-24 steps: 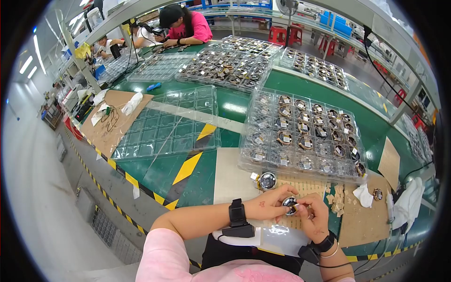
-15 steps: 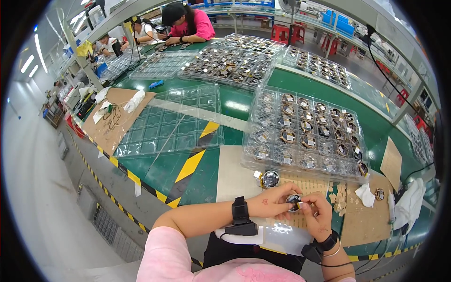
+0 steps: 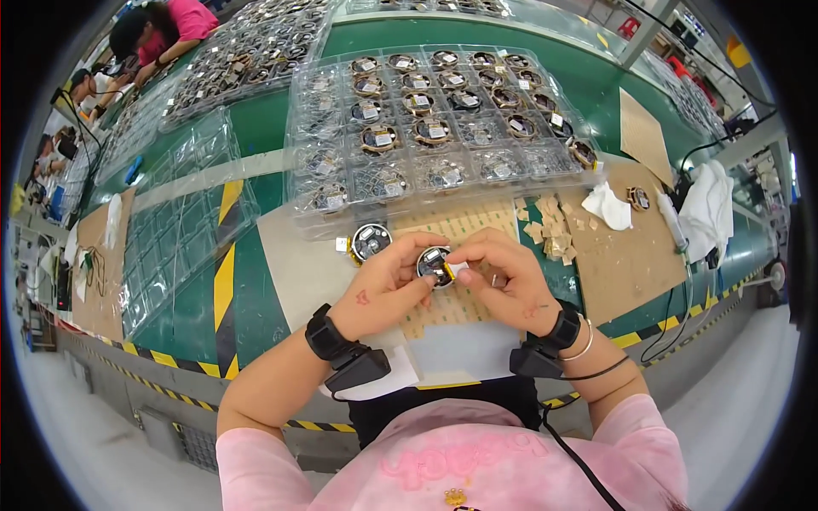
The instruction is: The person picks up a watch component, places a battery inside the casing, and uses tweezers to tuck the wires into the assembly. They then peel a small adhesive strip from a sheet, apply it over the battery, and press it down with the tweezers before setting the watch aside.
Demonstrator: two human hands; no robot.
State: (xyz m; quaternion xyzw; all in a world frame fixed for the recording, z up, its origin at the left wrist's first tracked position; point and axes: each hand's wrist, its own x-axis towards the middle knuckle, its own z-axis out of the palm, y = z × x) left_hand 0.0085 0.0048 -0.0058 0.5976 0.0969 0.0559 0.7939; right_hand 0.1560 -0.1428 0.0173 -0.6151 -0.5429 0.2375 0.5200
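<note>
While both hands meet over the table [image 3: 281, 272], the small round part [image 3: 434, 265] sits between them, just above the person's lap edge. The left hand [image 3: 385, 289] has its fingers [image 3: 417, 288] closed on the part's lower left rim; the right hand [image 3: 503, 281] pinches its right edge with thumb and forefinger. Being a disc, it has no long axis, its face turned up. A second round part [image 3: 371, 241] lies flat just up-left, nearer the left hand, below the clear tray [image 3: 341, 213].
</note>
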